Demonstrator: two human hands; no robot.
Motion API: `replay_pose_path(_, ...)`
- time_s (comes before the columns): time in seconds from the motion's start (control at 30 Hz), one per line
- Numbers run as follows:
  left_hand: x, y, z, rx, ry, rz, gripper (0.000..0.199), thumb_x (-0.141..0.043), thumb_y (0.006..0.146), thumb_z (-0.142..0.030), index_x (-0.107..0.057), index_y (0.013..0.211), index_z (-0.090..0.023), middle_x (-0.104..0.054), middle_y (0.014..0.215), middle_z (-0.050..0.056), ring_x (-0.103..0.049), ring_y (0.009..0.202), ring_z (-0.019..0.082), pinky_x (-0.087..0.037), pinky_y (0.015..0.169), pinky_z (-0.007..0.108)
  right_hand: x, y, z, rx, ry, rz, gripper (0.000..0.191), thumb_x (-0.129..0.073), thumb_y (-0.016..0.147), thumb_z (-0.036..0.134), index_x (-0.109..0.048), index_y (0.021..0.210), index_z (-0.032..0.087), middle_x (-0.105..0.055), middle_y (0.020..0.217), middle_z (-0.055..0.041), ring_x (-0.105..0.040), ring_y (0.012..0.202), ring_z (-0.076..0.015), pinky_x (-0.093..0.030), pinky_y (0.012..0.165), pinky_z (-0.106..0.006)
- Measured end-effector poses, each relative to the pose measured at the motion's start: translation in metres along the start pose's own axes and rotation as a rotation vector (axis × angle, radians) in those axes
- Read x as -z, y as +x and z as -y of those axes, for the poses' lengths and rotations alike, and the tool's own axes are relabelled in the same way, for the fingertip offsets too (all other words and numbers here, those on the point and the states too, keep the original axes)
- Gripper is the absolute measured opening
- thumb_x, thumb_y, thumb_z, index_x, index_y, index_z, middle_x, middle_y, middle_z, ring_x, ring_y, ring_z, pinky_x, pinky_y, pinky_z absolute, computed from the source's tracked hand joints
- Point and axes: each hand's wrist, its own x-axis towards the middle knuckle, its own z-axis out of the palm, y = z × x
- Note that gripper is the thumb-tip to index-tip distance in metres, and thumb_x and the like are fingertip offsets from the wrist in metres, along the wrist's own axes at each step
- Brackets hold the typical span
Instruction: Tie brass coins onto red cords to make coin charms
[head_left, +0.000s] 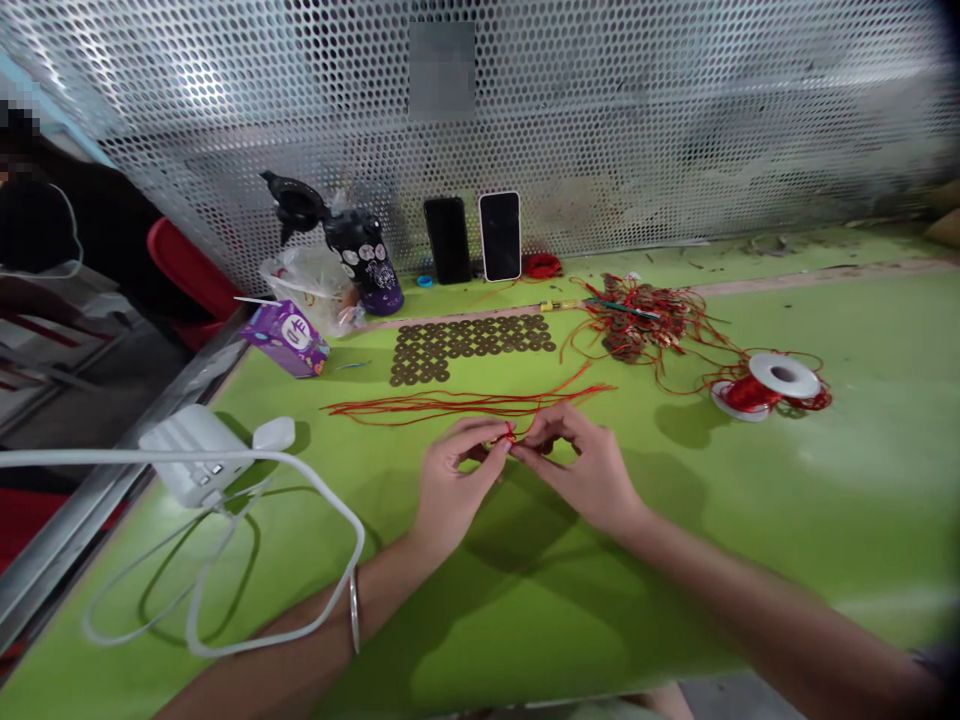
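Above the green table, my left hand (461,470) and my right hand (581,460) meet fingertip to fingertip. Between thumb and index finger, the left pinches a red cord (510,432) that looks looped or knotted. The right hand's fingers close on the same cord just beside it; a small brown piece there is mostly hidden by the fingers. Just beyond the hands lie several cut lengths of red cord (427,405), stretched sideways. Behind them, round brown coins with holes (472,340) are laid out in rows.
A spool of red cord (784,375) stands right, near a tangled pile of corded coins (645,310). Two phones (500,237) lean on the perforated metal panel. At left are a dark bottle (367,260), a purple drink carton (289,340) and a white charger (195,455), its cable crossing my left forearm.
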Motion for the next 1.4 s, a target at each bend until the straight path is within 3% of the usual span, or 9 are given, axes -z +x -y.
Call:
replay_pose_path(0.23, 0.0019, 0.0017, -0.0038, -0.098, 0.108, 0.003, 0.016, -0.064, 0.075, -0.014, -0.075, 0.084, -0.022, -0.071, 0.091, 0.005, -0.065, 0.077, 0.015, -0.055, 0.064, 0.024, 0.0007, -0.0001, 0.0020, 0.014, -0.005, -0.004, 0.013, -0.068, 0.075, 0.021, -0.058, 0.083, 0.020, -0.066, 0.072, -0.0019, -0.063, 0.066, -0.0146, -0.052, 0.061, -0.025)
replay_pose_path(0.47, 0.0024, 0.0036, -0.0069, -0.164, 0.210, 0.024, 0.016, -0.063, 0.076, -0.012, -0.075, 0.081, -0.021, -0.071, 0.089, 0.005, -0.065, 0.074, 0.014, -0.054, 0.065, 0.024, 0.0031, 0.0015, 0.0028, 0.014, 0.041, 0.036, 0.017, -0.068, 0.076, 0.018, -0.069, 0.094, 0.021, -0.072, 0.079, -0.0027, -0.066, 0.068, -0.0148, -0.055, 0.067, -0.026)
replay_pose_path(0.63, 0.0030, 0.0050, -0.0033, -0.141, 0.234, 0.054, 0.017, -0.062, 0.075, -0.011, -0.075, 0.082, -0.021, -0.072, 0.089, 0.005, -0.065, 0.076, 0.015, -0.054, 0.066, 0.025, 0.0034, 0.0028, 0.0030, 0.030, 0.022, 0.034, 0.009, -0.066, 0.076, 0.017, -0.071, 0.082, 0.020, -0.072, 0.078, -0.0032, -0.064, 0.066, -0.0152, -0.055, 0.065, -0.027)
replay_pose_path(0.9, 0.0025, 0.0049, -0.0037, -0.149, 0.235, 0.056, 0.019, -0.062, 0.074, -0.011, -0.075, 0.081, -0.023, -0.072, 0.088, 0.004, -0.065, 0.072, 0.015, -0.053, 0.066, 0.026, 0.0042, 0.0040, 0.0034, 0.068, -0.027, 0.088, 0.024, -0.062, 0.077, 0.013, -0.072, 0.095, 0.025, -0.072, 0.084, -0.0025, -0.063, 0.068, -0.0147, -0.055, 0.065, -0.027)
replay_pose_path(1.23, 0.0036, 0.0058, -0.0040, -0.135, 0.290, 0.102, 0.017, -0.062, 0.075, -0.011, -0.074, 0.080, -0.021, -0.072, 0.087, 0.005, -0.065, 0.072, 0.016, -0.053, 0.064, 0.026, 0.0060, 0.0040, 0.0032, 0.067, -0.010, 0.075, 0.009, -0.065, 0.077, 0.016, -0.070, 0.083, 0.021, -0.070, 0.078, -0.0031, -0.063, 0.068, -0.0143, -0.053, 0.061, -0.025)
replay_pose_path(1.4, 0.0026, 0.0055, -0.0040, -0.074, 0.284, 0.135, 0.012, -0.062, 0.076, -0.014, -0.072, 0.080, -0.019, -0.072, 0.083, 0.005, -0.064, 0.069, 0.016, -0.051, 0.062, 0.025, 0.0079, 0.0063, -0.0002, 0.015, 0.094, 0.000, 0.006, -0.066, 0.078, 0.025, -0.068, 0.081, 0.020, -0.069, 0.078, -0.0045, -0.064, 0.069, -0.0154, -0.054, 0.061, -0.027)
